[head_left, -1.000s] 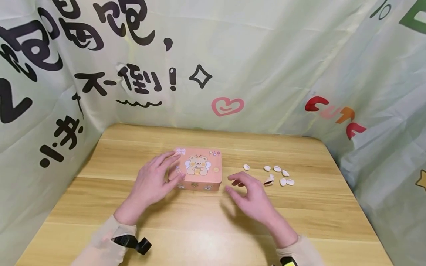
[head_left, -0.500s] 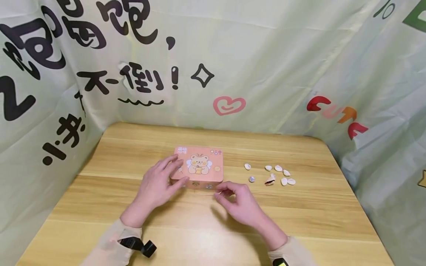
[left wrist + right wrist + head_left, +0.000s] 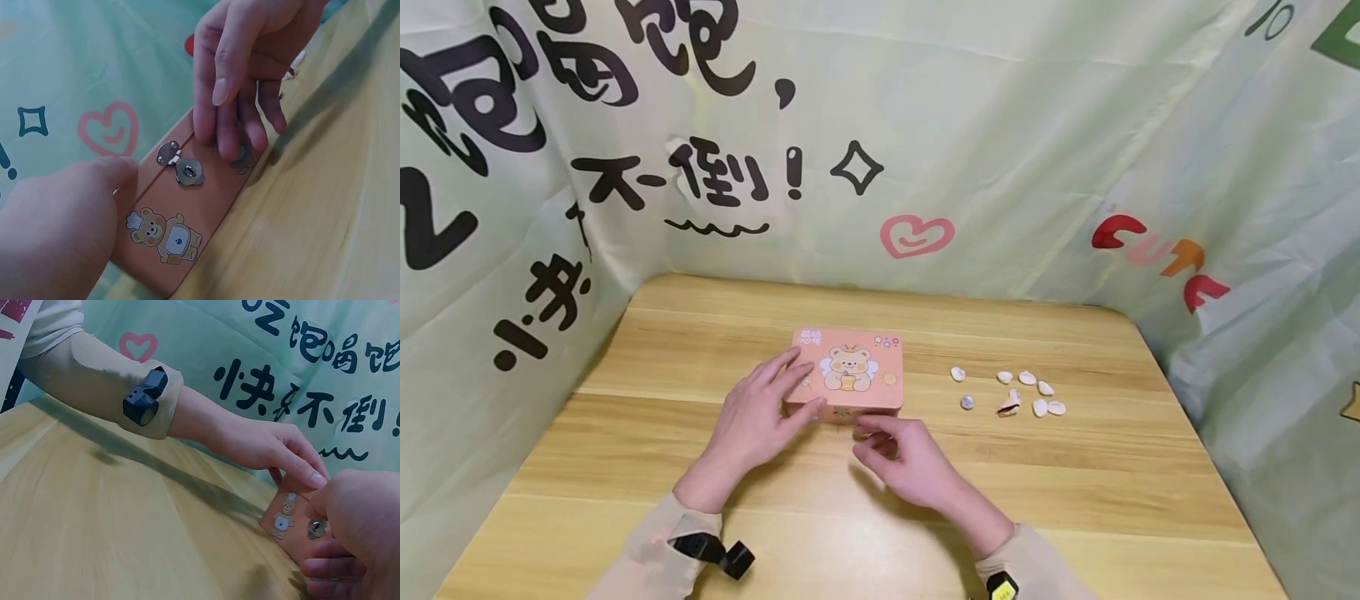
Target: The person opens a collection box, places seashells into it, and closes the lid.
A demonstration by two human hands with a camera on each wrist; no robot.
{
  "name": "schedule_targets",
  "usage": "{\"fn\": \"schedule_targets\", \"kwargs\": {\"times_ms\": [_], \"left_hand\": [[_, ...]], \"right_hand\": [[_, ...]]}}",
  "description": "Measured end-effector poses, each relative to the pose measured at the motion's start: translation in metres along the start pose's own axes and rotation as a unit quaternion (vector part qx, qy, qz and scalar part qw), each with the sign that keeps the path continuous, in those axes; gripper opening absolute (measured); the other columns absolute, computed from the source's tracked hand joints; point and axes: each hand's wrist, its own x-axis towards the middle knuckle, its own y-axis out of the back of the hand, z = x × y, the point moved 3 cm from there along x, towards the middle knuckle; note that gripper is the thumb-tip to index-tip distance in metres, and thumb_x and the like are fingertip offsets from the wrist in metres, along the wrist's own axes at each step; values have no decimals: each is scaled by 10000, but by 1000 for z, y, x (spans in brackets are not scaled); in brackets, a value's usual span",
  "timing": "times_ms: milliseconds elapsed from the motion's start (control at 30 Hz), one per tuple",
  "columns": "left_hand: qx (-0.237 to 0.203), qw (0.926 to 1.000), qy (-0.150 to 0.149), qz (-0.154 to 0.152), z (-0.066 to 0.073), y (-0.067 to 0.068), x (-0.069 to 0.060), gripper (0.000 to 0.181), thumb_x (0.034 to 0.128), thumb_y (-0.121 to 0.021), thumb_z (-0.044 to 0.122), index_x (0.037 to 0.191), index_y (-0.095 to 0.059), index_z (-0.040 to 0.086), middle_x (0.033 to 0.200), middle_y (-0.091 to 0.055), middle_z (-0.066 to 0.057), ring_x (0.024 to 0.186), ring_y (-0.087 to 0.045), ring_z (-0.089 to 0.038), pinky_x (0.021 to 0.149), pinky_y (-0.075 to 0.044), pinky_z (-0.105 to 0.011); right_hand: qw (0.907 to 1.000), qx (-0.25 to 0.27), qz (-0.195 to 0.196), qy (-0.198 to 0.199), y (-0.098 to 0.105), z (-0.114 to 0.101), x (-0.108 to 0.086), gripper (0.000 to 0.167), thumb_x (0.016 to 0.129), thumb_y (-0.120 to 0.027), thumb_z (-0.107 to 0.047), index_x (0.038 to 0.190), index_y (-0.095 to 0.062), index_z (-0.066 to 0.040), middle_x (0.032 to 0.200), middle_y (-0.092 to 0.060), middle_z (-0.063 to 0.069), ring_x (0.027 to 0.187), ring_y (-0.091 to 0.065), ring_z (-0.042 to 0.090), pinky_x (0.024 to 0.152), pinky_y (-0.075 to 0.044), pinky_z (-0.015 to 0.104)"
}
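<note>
Plainly, we see a pale green cloth backdrop (image 3: 1000,125) filling the top of the head view, printed with bold dark characters at the upper left and a pink heart near the centre. Below it we have a wood-grain table (image 3: 1112,500) spreading across the lower half. We find the pink box (image 3: 850,367) near the middle of the frame, lid down, a winged bear on top.

At its left we see the left hand (image 3: 756,412), fingers and thumb spread apart, resting on the lid's edge. Just in front, right of centre, we see the right hand (image 3: 906,462), its fingers loosely bent and its thumb apart; whether it touches the box we cannot tell.

We notice a black device (image 3: 737,560) on the left cuff, lower left. Right of centre lie a brown-and-white shell (image 3: 1010,405), six small white shells (image 3: 1027,378) and a shiny bluish piece (image 3: 967,402). In the left wrist view we make out a metal clasp (image 3: 181,164) on the box's front, mid-frame.
</note>
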Motion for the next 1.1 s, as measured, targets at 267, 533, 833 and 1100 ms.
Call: {"fn": "schedule_targets", "kwargs": {"times_ms": [267,533,833,1100], "left_hand": [[-146,9998,-7,-126,0,-5,-1,711,989,-664,619,1541,-571,182,1681,-384,-75,1455,-461,-373,1122,-431,-614],[-458,9984,167,-289,-3,-9,-1,778,943,-743,605,1577,-530,208,1719,-313,-16,1430,-491,-396,1055,-501,-604],[-878,9956,249,-190,-4,-13,-3,769,921,-821,487,1571,-530,196,1729,-283,-40,1471,-432,-402,1114,-446,-610],[-1131,9929,338,-165,-5,-17,-5,777,925,-813,467,1582,-516,177,1741,-241,-38,1474,-417,-417,1135,-412,-600]], "right_hand": [[9997,175,-48,-177,-8,1,2,512,992,-734,-96,1426,-566,119,1228,-730,172,1006,-724,232,892,-612,329],[9987,449,-40,-245,-12,3,4,506,1002,-721,-88,1436,-560,116,1236,-730,169,1031,-720,240,899,-608,326],[9944,947,138,-449,-15,3,6,409,985,-723,-27,1354,-616,112,1157,-738,157,991,-717,252,870,-611,322],[9713,2082,628,-965,-23,4,7,253,997,-668,38,1229,-637,133,1088,-724,255,933,-739,330,846,-634,377]]}}
